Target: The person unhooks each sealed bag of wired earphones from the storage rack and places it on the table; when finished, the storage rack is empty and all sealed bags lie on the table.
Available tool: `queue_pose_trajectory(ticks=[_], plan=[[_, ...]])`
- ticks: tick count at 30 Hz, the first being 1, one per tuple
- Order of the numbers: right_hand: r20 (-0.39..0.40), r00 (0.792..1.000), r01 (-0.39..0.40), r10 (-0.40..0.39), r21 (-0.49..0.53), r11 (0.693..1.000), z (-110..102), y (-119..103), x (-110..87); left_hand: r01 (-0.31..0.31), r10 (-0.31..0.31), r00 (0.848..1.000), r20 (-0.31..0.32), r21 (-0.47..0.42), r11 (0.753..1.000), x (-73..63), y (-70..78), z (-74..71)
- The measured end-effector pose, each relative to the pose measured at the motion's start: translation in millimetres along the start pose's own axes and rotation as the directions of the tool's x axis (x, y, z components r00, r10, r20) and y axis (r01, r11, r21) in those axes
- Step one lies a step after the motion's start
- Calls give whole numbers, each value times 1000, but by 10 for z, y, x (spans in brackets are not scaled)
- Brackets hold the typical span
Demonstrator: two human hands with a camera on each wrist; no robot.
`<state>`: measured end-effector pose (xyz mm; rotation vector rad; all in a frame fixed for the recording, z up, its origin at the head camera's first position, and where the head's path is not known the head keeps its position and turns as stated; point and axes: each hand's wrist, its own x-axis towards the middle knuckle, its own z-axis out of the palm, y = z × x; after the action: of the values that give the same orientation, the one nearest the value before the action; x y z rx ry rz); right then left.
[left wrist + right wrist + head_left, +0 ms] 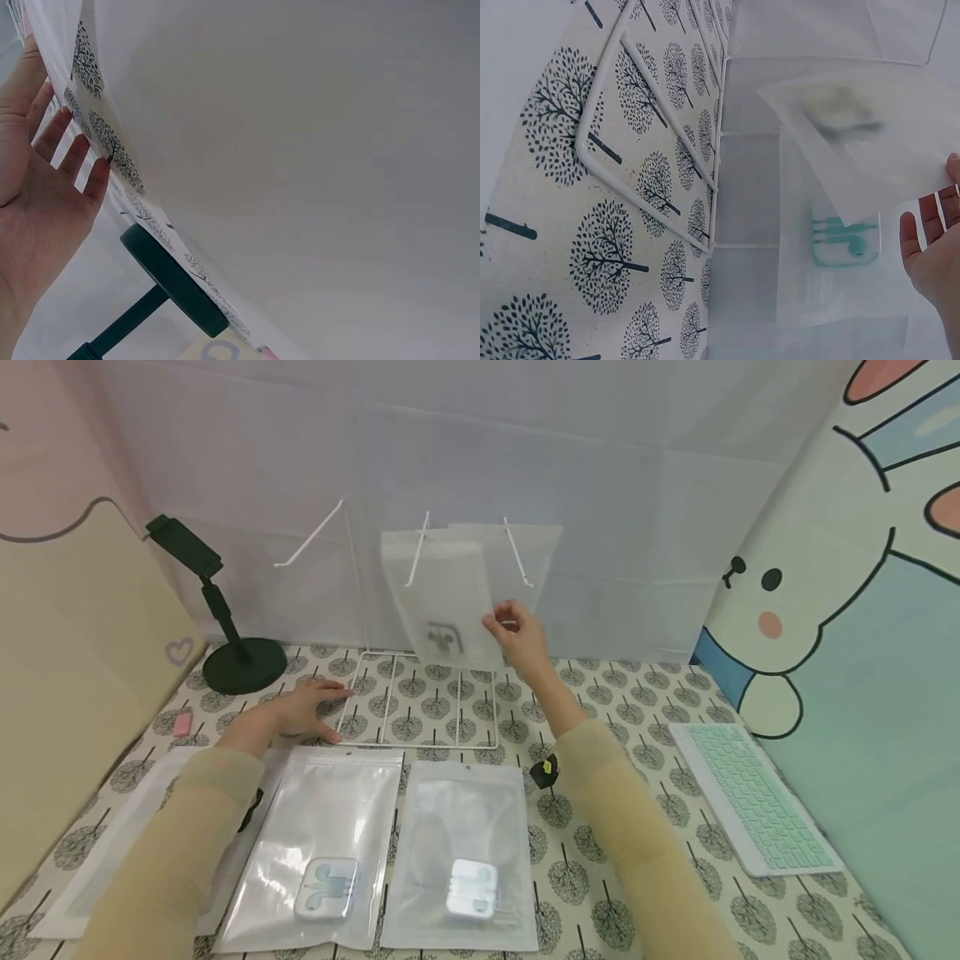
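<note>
My right hand (521, 639) pinches the right edge of a frosted zip bag (450, 585) hanging at the middle hook of a white wire rack (420, 747). A dark, blurred earphone case shows through its lower part. Behind it, another bag (542, 547) hangs at the right hook; in the right wrist view this rear bag (802, 292) has teal earphones in a clear case. The left hook carries nothing. My left hand (303, 708) lies with fingers extended at the left side of the rack's base. In the left wrist view, its fingertips (97, 176) meet the tree-patterned cloth.
Two zip bags with earphones (345, 793) (465, 810) lie in front, with another flat bag (112, 860) under my left arm. A dark green stand (243, 667) and pink eraser-like block (182, 722) are left, a mint keyboard (757, 797) right.
</note>
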<state>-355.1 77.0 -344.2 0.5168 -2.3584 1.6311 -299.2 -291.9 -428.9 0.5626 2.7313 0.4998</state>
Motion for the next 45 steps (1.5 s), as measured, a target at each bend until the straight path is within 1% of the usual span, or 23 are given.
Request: queue_pose_trajectory(ticks=[2,6,10,16,18,22,24,26,30,36,38,45], plan=[[1,1000,3,-3,15,1000,-34,-28,-9,2,-2,1000,-1,2,1000,-10,4,4],[-21,999,43,-43,24,999,-108,-85,-7,3,-3,1000,-5,4,1000,-19,9,6],[-32,998,62,-61,56,996,-184,-172,-22,-1,1,1000,-8,-3,1000,-20,17,0],[-64,997,52,-46,88,995,-298,-509,-163,-2,2,1000,-5,-4,1000,-21,26,-4],[-80,996,58,-51,89,994,-321,-578,-198,-1,1,1000,-4,-2,1000,-20,27,-4],[-101,989,120,-111,85,989,-354,-634,-234,-7,7,1000,-6,5,1000,-10,23,-5],[-103,982,165,-157,70,984,-367,-644,-247,-11,11,1000,-6,5,1000,-7,21,-6],[-99,972,216,-213,23,976,-381,-661,-263,-16,16,1000,-6,3,1000,-11,27,-10],[-71,960,269,-271,-45,962,-411,-698,-298,-10,10,1000,-5,-4,1000,-19,34,-8],[2,967,254,-254,-42,966,-502,-740,-349,-14,14,1000,-8,-3,1000,-30,43,-11],[24,965,261,-260,-47,964,-534,-741,-362,-17,17,1000,-10,-3,1000,-34,37,-13],[102,931,358,-350,-75,931,-656,-773,-416,-20,20,1000,-17,1,1000,-10,8,3]])
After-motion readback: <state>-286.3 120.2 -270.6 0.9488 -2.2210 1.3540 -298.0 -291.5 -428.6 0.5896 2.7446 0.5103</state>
